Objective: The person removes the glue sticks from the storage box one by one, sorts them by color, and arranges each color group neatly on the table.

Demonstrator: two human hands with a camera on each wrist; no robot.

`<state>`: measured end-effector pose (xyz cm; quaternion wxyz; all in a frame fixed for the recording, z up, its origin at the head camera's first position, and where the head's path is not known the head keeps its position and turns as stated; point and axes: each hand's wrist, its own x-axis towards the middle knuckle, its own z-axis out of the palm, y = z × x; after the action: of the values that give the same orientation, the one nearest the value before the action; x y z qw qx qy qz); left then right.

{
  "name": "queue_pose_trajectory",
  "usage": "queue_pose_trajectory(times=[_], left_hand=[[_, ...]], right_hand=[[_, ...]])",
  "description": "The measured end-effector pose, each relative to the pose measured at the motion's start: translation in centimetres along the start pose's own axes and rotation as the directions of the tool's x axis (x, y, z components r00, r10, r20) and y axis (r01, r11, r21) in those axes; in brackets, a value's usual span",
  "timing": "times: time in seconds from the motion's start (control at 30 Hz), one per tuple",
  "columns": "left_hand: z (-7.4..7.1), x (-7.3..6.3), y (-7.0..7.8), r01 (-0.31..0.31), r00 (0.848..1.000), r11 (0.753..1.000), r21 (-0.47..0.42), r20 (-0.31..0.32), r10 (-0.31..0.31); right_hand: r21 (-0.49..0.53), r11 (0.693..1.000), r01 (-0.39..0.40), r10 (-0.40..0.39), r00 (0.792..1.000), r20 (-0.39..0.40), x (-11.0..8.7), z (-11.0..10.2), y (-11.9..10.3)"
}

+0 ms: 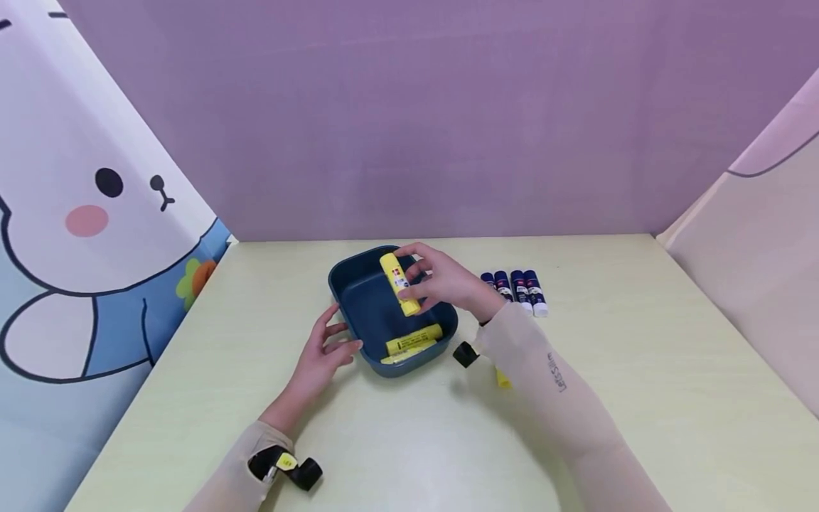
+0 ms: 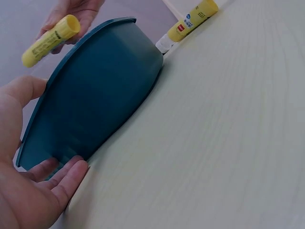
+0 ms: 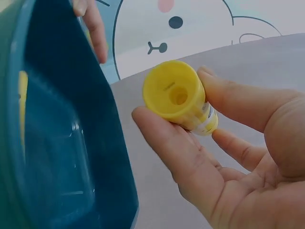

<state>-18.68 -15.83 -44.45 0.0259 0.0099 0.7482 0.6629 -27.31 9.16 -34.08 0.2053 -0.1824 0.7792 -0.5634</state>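
My right hand pinches a yellow glue stick between thumb and fingers, tilted above a dark blue plastic bin. Its hollow yellow end faces the camera in the right wrist view. My left hand rests against the bin's near left corner, with its fingers touching the rim and outer wall. Inside the bin, two yellow glue sticks lie side by side along the near wall. The left wrist view shows the bin's outer side and the held glue stick beyond its rim.
Several navy-and-white glue sticks lie in a row right of the bin, partly behind my right wrist. Another yellow glue stick on the table is mostly hidden by the right sleeve. A purple backdrop stands behind.
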Motion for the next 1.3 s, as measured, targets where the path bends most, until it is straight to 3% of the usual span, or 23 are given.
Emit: queue_pose_trajectory(times=[0.87, 1.3], left_hand=[[-0.6, -0.3, 0.2, 0.014, 1.000, 1.000, 0.003, -0.004, -0.014], [-0.7, -0.2, 0.1, 0.004, 1.000, 1.000, 0.010, -0.004, -0.004]], right_hand=[[-0.019, 0.999, -0.041, 0.039, 0.996, -0.079, -5.0, -3.9, 3.8], [-0.110, 0.990, -0.088, 0.073, 0.988, -0.133, -7.5, -5.3, 4.7]])
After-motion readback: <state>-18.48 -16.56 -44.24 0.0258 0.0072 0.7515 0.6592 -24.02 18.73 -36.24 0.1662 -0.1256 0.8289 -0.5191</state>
